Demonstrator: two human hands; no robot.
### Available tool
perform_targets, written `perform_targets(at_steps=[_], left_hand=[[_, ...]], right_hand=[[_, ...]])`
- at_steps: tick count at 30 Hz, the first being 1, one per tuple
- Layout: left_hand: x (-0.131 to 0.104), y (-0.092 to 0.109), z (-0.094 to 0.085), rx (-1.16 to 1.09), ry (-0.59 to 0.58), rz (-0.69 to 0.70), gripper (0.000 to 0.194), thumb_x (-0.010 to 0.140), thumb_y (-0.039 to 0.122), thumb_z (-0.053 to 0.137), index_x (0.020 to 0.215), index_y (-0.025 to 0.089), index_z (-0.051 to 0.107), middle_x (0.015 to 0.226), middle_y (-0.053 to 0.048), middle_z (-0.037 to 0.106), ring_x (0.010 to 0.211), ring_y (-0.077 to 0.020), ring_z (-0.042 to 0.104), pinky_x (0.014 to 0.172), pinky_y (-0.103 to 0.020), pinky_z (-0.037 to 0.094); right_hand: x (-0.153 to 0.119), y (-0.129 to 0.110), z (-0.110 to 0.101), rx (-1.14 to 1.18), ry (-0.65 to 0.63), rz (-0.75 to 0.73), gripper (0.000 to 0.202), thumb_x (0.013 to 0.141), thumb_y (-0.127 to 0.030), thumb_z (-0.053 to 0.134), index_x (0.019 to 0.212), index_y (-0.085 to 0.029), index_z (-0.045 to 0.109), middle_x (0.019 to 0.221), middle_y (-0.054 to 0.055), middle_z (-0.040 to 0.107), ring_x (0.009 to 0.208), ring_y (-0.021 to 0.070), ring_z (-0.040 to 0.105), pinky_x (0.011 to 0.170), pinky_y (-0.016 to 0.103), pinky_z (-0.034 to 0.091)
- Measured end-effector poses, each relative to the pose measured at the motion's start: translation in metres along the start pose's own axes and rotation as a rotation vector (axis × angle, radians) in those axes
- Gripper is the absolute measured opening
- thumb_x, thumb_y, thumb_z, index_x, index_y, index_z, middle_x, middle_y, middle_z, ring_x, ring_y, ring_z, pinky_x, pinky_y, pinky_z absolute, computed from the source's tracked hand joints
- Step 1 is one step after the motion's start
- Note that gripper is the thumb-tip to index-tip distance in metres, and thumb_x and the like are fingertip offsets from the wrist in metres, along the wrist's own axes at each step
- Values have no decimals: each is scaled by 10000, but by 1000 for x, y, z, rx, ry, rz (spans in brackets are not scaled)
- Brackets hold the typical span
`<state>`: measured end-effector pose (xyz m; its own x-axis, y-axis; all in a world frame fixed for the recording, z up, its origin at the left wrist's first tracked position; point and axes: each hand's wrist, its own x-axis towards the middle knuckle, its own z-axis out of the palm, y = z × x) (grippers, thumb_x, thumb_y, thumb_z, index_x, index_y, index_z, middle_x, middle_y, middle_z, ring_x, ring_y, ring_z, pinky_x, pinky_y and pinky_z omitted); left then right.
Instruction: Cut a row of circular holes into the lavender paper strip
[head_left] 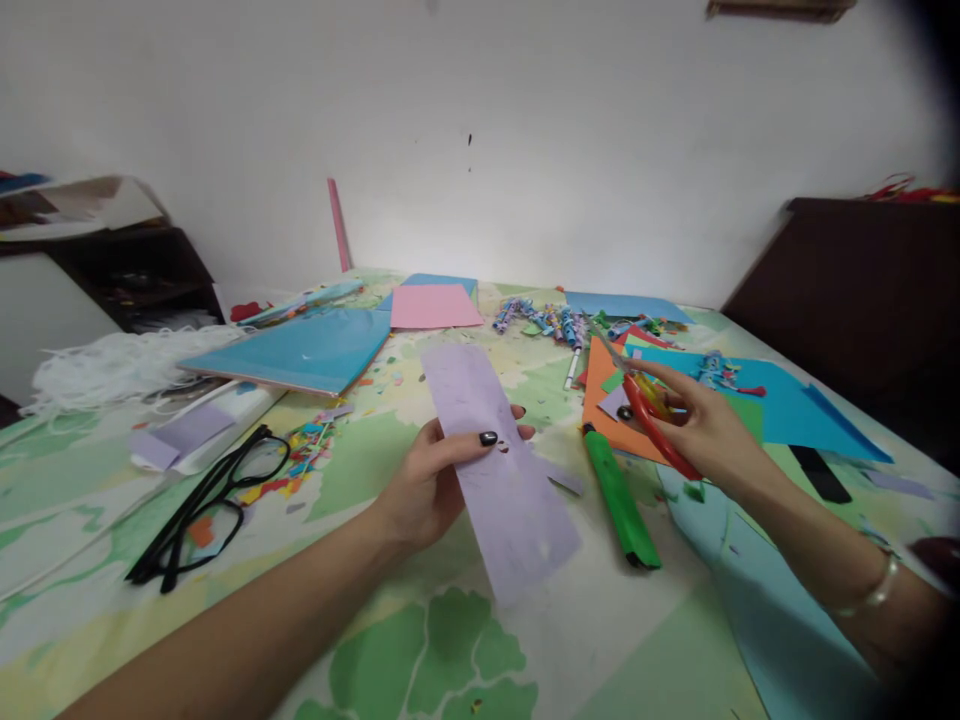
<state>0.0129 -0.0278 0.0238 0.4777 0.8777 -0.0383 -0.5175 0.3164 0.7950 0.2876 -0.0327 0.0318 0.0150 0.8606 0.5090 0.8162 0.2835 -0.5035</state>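
At the left of the bench (600,640), black-framed glasses (199,503) lie beside loose paper scraps (307,445); the lenses could be scratched or knocked if the nearby left forearm swept outward. The left hand (427,480) has its grip closed on a purple strip (517,510), thumb on the upper face, fingers beneath. A small hole shows near the thumb; the strip could tear there if pulled or bent sharply. Right of the strip lies a green tool (621,500), apparently a cutter; no blade is visible, but an exposed one could nick a hand reaching across. The red-handled scissors (643,408) are next, their blades directed away from the wearer, above an orange sheet (600,385). The right hand (705,425) has its grip closed around the handles; how far the blades are parted cannot be determined. Cutting close to the left thumb would risk injury, as would a slip of the strip.
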Motion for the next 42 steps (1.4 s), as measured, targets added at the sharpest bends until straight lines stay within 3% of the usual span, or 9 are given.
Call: perform_targets(at_steps=[2, 5, 8, 12, 15, 25, 29, 36, 42], left_hand=[[1, -1, 0, -4, 15, 35, 345, 663, 173, 700, 1007, 150, 696, 1022, -100, 702, 996, -267, 617, 837, -364, 479], [3, -2, 0, -3, 25, 64, 309, 675, 156, 722, 983, 148, 703, 1008, -91, 706, 975, -245, 628, 848, -343, 478], [4, -2, 0, 1, 35, 81, 226, 667, 157, 749, 890, 138, 720, 913, -75, 721, 855, -203, 648, 805, -305, 483], [5, 1, 0, -9, 52, 93, 228, 669, 152, 753, 893, 129, 725, 969, -78, 717, 850, -182, 641, 812, -286, 471], [6, 2, -1, -18, 44, 97, 293, 666, 151, 760, 954, 118, 720, 1018, -90, 709, 897, -190, 637, 856, -294, 459], [9, 1, -7, -75, 4, 93, 289, 733, 185, 720, 1008, 99, 693, 1179, -130, 655, 1241, -265, 491, 1019, -346, 403], [10, 2, -8, -97, -14, 87, 225, 734, 202, 726, 939, 114, 699, 1173, -115, 660, 1249, -263, 486, 1041, -353, 392], [9, 3, -6, -131, -47, 35, 316, 774, 218, 691, 1068, 101, 673, 1101, -112, 692, 1118, -245, 591, 988, -351, 436], [8, 2, -6, -131, -27, 21, 317, 750, 217, 707, 1039, 89, 679, 1105, -120, 687, 1145, -258, 567, 1021, -355, 403]], right_hand=[[-8, -21, -3, 88, -84, 23, 506, 740, -316, 656, 1229, -227, 560, 842, 40, 674, 597, 151, 613, 484, 238, 468], [-24, -52, -4, 30, -252, -22, 487, 692, -254, 684, 1163, -249, 560, 658, -35, 585, 476, 102, 468, 416, 212, 355], [-36, -68, -1, -48, -268, -162, 511, 656, -266, 731, 1138, -254, 560, 653, -48, 546, 505, 93, 430, 454, 213, 344], [-39, -65, 3, -76, -302, -246, 610, 630, -253, 754, 1193, -289, 520, 947, -12, 615, 660, 107, 505, 550, 219, 402], [-37, -58, 4, -84, -315, -272, 619, 643, -236, 735, 1217, -285, 508, 1033, 8, 611, 731, 122, 535, 599, 233, 425], [-37, -54, 6, -120, -253, -387, 577, 682, -267, 706, 1225, -248, 513, 949, 48, 588, 736, 150, 536, 591, 253, 425], [-38, -50, 8, -169, -225, -433, 588, 693, -292, 704, 1244, -224, 506, 895, 56, 573, 693, 152, 522, 547, 251, 410], [-41, -47, 12, -160, -141, -487, 607, 713, -273, 722, 1278, -225, 505, 890, 56, 573, 655, 127, 523, 511, 229, 401], [-39, -47, 12, -167, -124, -544, 593, 775, -309, 678, 1332, -238, 484, 820, 45, 549, 680, 143, 518, 541, 249, 412]])
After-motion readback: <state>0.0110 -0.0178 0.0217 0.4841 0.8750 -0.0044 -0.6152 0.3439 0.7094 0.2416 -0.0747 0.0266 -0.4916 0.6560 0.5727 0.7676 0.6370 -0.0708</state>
